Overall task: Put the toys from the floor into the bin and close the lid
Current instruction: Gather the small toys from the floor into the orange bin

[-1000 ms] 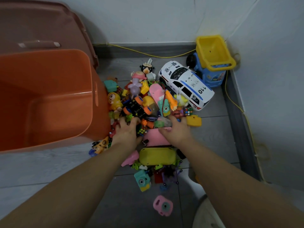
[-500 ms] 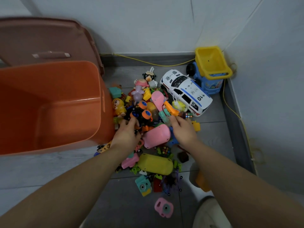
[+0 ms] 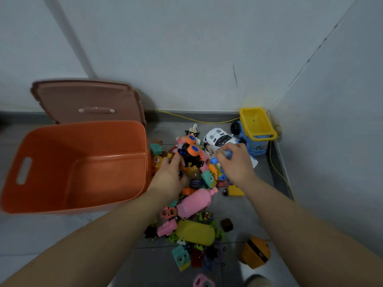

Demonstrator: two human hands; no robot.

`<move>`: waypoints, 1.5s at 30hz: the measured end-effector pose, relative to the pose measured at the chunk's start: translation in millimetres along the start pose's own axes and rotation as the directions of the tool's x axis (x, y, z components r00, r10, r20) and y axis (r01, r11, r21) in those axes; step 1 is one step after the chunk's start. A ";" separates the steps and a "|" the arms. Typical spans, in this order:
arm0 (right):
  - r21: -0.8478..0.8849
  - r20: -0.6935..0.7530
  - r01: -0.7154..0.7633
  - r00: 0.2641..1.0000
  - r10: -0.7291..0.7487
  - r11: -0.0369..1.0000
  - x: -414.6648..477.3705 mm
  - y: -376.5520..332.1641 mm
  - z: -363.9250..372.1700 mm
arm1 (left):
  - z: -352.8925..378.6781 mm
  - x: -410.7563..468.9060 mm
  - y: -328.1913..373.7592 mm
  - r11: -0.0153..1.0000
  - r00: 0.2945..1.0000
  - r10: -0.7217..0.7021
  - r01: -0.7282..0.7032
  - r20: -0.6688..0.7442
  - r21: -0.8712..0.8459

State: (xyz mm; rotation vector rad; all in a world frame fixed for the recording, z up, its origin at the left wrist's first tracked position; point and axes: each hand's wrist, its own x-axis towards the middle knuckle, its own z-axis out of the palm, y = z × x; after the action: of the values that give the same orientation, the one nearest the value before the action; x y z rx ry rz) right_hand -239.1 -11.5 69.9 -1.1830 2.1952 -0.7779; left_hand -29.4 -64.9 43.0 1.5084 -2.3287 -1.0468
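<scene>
An orange bin (image 3: 83,141) stands open on the floor at the left, its brown lid (image 3: 89,100) leaning against the wall behind it. A heap of small plastic toys (image 3: 196,204) lies to its right. My left hand (image 3: 170,175) grips a black toy with orange wheels (image 3: 191,151), lifted a little above the heap. My right hand (image 3: 236,162) is curled round a small blue toy (image 3: 227,153) near the white police car (image 3: 219,138). A pink bottle toy (image 3: 194,201) and a yellow case (image 3: 194,232) lie nearer me.
A blue and yellow dump truck (image 3: 256,129) sits in the wall corner. A yellow cord (image 3: 196,120) runs along the skirting. An orange ball toy (image 3: 256,252) lies at the lower right, beside my foot (image 3: 257,281). Walls close off the back and right.
Both hands have risen out of the heap, each with a toy in it. The view has tilted up, so more wall shows and the bin and toys sit lower in frame.
</scene>
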 end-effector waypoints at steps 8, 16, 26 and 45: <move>0.020 -0.031 0.149 0.988 -0.148 0.989 14.7 -76.9 -8.7 | -77.3 4.3 8.3 0.997 0.989 0.079 -0.080 -0.122 -0.003; 0.083 0.064 0.307 0.948 -0.312 0.948 6.7 -163.4 55.1 | -155.8 -17.1 -58.4 0.996 0.974 -0.048 0.063 -0.223 0.060; -0.025 0.298 0.463 0.850 -0.435 0.886 -19.3 -197.2 161.6 | -177.9 -32.3 -147.2 0.934 0.947 -0.288 0.311 -0.143 0.177; -0.083 0.346 0.549 0.799 -0.493 0.832 -28.8 -173.2 154.9 | -154.7 -21.2 -138.0 0.919 0.940 -0.324 0.340 -0.106 0.201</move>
State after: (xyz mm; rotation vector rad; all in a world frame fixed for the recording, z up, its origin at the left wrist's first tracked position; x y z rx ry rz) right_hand -23.8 -101.9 87.2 -1.9137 1.7099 -0.5490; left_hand 157.9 -151.0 73.5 2.0456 -2.2473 -0.8047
